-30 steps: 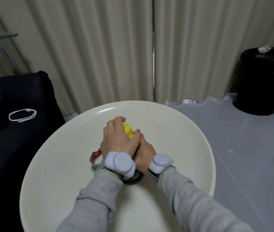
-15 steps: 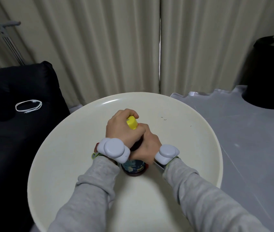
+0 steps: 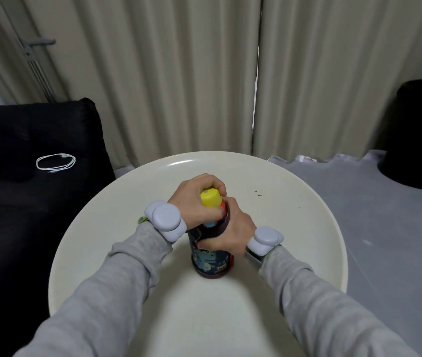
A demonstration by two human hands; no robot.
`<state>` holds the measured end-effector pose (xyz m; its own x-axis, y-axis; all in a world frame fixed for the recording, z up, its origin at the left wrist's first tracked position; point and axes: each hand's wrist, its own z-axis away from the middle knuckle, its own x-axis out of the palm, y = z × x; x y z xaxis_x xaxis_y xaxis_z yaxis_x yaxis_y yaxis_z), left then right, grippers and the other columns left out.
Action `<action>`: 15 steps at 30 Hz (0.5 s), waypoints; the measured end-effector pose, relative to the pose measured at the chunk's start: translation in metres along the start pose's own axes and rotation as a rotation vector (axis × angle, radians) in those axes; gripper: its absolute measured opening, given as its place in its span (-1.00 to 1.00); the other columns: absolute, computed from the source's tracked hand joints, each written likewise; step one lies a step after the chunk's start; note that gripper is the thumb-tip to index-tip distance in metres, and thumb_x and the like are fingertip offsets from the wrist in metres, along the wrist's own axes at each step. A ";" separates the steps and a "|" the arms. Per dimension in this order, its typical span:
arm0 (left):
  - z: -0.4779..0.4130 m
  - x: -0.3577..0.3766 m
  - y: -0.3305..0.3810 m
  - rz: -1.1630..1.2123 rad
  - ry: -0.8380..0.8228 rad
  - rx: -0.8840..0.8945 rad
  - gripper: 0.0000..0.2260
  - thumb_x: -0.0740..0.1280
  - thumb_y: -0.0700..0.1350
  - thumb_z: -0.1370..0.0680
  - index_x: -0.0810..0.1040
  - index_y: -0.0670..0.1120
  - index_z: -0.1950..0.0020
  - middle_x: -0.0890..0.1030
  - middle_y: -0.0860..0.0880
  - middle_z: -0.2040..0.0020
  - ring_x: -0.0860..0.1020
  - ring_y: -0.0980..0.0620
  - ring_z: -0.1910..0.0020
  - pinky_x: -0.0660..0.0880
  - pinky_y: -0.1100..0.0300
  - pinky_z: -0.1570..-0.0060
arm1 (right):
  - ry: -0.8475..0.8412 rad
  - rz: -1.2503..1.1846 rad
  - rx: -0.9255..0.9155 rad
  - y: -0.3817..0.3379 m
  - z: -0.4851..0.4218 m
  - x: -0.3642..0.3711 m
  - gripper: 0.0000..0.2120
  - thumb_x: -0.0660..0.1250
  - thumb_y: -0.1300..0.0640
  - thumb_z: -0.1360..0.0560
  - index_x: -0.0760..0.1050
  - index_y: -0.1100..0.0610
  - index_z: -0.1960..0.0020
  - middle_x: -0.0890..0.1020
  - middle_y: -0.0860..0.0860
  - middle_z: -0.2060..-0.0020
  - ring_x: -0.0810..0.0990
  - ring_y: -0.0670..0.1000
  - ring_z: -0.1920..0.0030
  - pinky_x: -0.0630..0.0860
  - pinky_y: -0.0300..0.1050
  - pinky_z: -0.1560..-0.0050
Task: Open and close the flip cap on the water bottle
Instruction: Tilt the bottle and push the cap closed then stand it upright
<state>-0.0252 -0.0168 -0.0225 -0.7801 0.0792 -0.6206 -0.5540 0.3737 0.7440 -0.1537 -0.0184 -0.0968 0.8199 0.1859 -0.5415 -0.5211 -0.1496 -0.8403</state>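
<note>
A dark water bottle (image 3: pixel 211 261) with a cartoon print stands upright near the middle of the round cream table (image 3: pixel 127 215). Its yellow flip cap (image 3: pixel 210 198) sits on top, with a red and blue part just below it. My left hand (image 3: pixel 192 202) curls over the cap from the left, fingers wrapped around its far side. My right hand (image 3: pixel 233 230) grips the bottle's upper body from the right. Whether the cap is latched or lifted is hidden by my fingers. Both wrists carry grey pod-like bands.
A black sofa (image 3: pixel 32 202) with a coiled white cable (image 3: pixel 55 162) stands to the left. Beige curtains (image 3: pixel 179 73) hang behind the table. A black bin (image 3: pixel 418 140) stands on the grey floor at the right.
The view has tilted so the bottle now shows more of its side. My left hand has shifted left on the cap, uncovering more of its yellow top. My right hand keeps its grip.
</note>
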 end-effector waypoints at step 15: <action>0.003 0.002 -0.009 -0.166 0.046 0.024 -0.67 0.32 0.09 -0.37 0.48 0.10 -0.12 0.51 0.10 -0.11 0.44 0.05 -0.12 0.30 0.38 -0.02 | -0.002 -0.036 0.059 0.007 -0.001 0.002 -0.03 0.60 -0.12 -0.03 0.17 -0.03 -0.30 0.52 -0.19 0.02 0.56 -0.12 0.04 0.52 -0.26 0.14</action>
<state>-0.0213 -0.0174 -0.0309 -0.6910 -0.0282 -0.7223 -0.6699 0.4004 0.6253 -0.1557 -0.0201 -0.1041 0.8380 0.1921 -0.5108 -0.5043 -0.0848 -0.8593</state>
